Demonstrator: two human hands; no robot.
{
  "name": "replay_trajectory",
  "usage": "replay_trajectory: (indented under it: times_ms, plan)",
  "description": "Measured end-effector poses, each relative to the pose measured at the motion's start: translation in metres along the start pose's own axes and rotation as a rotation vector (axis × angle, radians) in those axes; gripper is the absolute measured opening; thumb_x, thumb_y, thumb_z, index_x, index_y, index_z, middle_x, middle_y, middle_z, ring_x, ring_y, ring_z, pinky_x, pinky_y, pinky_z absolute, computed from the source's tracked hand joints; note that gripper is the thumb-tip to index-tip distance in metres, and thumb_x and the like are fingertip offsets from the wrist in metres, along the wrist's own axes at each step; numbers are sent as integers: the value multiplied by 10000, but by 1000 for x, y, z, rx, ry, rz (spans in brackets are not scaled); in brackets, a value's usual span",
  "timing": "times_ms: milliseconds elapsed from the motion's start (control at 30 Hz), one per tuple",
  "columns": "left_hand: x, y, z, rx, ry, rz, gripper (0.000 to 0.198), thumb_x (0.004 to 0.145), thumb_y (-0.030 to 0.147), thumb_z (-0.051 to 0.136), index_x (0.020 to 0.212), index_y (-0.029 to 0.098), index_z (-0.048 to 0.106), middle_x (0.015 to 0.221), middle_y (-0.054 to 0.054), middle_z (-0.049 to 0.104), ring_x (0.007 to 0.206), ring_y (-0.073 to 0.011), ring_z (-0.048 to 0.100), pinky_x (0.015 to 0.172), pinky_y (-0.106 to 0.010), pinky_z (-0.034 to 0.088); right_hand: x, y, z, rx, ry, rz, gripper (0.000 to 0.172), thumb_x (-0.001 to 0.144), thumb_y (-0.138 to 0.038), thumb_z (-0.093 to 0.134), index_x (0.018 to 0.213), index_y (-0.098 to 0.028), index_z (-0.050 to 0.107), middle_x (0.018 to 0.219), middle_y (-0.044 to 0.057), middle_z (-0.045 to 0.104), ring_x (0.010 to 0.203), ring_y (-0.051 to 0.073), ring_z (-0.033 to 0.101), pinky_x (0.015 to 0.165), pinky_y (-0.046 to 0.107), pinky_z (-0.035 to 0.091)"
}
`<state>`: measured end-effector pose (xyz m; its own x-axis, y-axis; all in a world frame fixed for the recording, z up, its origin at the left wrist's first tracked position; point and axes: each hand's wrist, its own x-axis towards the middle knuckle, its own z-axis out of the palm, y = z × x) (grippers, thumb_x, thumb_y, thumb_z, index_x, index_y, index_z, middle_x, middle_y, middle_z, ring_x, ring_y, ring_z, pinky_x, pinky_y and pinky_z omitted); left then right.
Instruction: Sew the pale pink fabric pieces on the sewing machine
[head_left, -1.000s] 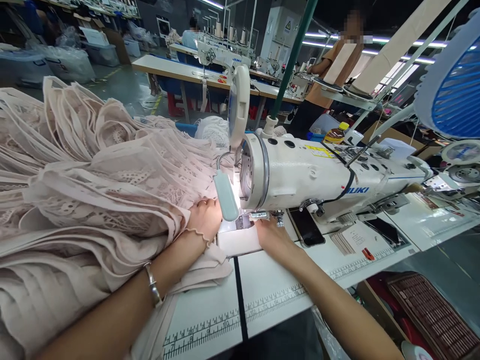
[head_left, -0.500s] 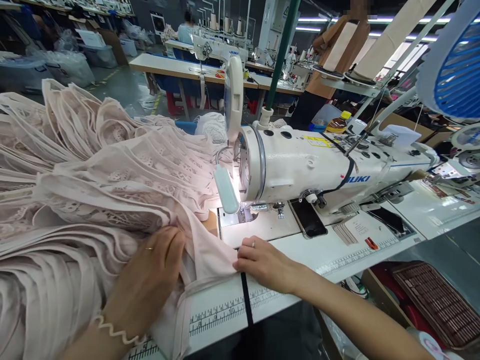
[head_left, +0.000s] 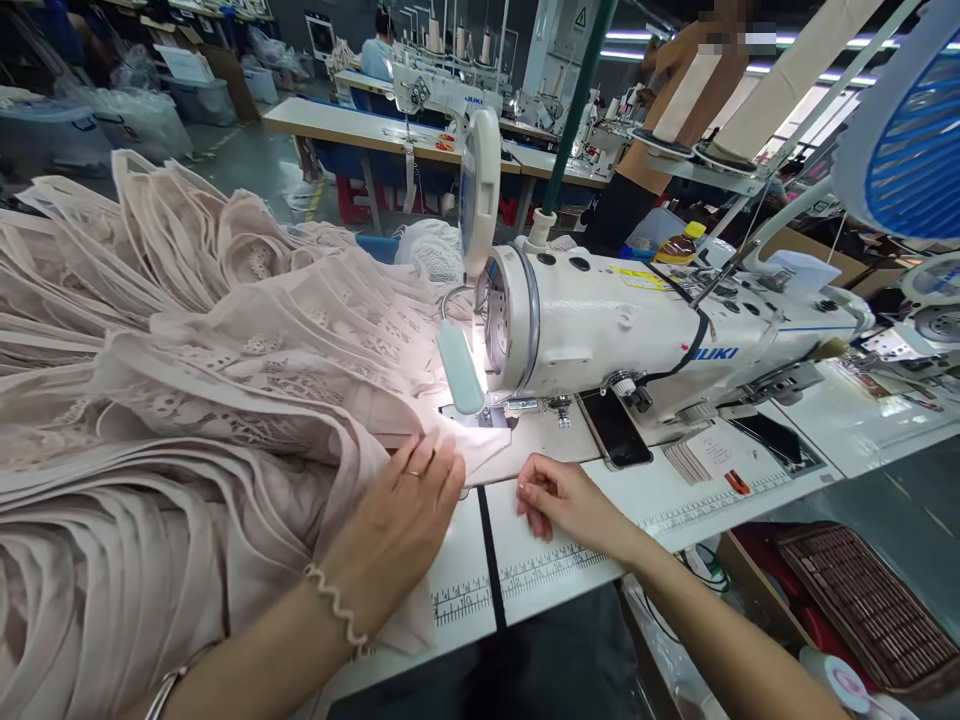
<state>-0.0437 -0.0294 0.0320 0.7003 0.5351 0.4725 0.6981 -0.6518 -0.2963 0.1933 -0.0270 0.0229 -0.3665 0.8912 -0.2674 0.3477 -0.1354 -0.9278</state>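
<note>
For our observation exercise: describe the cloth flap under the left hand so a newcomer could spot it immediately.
Find the big white sewing machine marked JUKI. Below the pale green paddle at its end, the left hand rests on the cloth flap. Unlike the heaped fabric farther left, it spreads smoothly over the machine's bed.

White glare brightens the fabric (head_left: 480, 442) beside the sewing machine (head_left: 585, 320), while the floor (head_left: 279, 188) beyond lies dim.
</note>
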Motion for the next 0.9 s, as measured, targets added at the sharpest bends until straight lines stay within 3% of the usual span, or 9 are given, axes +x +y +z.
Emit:
replay_trajectory:
  times_ms: [100, 200, 333, 400, 500, 633, 767, 833, 900]
  plan:
    - [0, -4, 15, 88, 6, -76, 343, 892, 42, 361, 1164, 19, 568, 1238, -230, 591, 1211, -319, 532, 1028, -455, 414, -6, -3, -5, -392, 158, -120, 222, 957, -317, 476, 768, -207, 515, 685, -19, 611, 580, 116, 558, 598, 257, 476]
    - [2, -7, 13, 129, 27, -138, 275, 883, 43, 386, 1030, 54, 618, 1025, -186, 647, 986, -286, 618, 867, -416, 503, 0, -2, -8, -683, 258, -317, 84, 918, -194, 490, 942, -194, 570, 956, 73, 658, 914, 202, 603, 812, 369, 511]
    - [5, -11, 8, 142, -43, -150, 299, 893, 41, 352, 823, 97, 638, 832, -146, 640, 817, -261, 612, 751, -395, 523, 24, 2, 4, -979, 170, -538, 433, 911, -99, 428, 1338, -170, 449, 1421, 156, 463, 1327, 261, 389, 1057, 496, 386]
    - [3, -14, 11, 135, -45, -139, 320, 889, 23, 333, 915, 61, 650, 978, -192, 659, 999, -300, 604, 881, -438, 494, 34, 1, 13, -1059, 156, -530, 384, 925, -104, 420, 1302, -137, 484, 1311, 175, 541, 1240, 273, 465, 987, 480, 438]
    - [-4, -19, 17, 17, -62, -39, 361, 886, 12, 353, 1120, 91, 616, 1200, -173, 629, 1186, -304, 541, 1013, -490, 400, 35, -3, 21, -1016, 123, -510, 156, 930, -141, 455, 966, -150, 607, 951, 118, 637, 960, 246, 575, 819, 401, 493]
    - [-7, -25, 11, -211, -194, 113, 342, 879, 6, 420, 1078, 203, 616, 1022, -67, 674, 895, -202, 638, 806, -358, 458, 18, -11, 14, -507, 19, -265, 113, 932, -213, 477, 844, -191, 545, 764, 14, 622, 708, 154, 596, 655, 274, 476]
    - [4, -25, 0, -450, -433, 76, 166, 959, 304, 500, 927, 229, 644, 707, 10, 625, 624, -156, 598, 559, -273, 385, 8, -17, 2, -320, -197, -34, 183, 954, -294, 474, 824, -195, 555, 623, -36, 601, 590, 130, 583, 593, 239, 441]
    - [16, -23, -1, -434, -534, 7, 321, 971, 402, 465, 795, 203, 645, 614, 7, 596, 546, -163, 576, 492, -278, 333, 13, -17, -1, -560, -52, -78, 179, 945, -285, 509, 805, -192, 572, 667, -12, 617, 646, 150, 582, 636, 263, 439]
    - [32, -21, 3, -319, -541, -62, 351, 979, 308, 443, 700, 177, 609, 601, -20, 586, 532, -178, 565, 491, -295, 334, 22, -14, -4, -858, 156, -132, 136, 936, -259, 529, 851, -176, 595, 826, 56, 654, 763, 193, 600, 702, 306, 448]
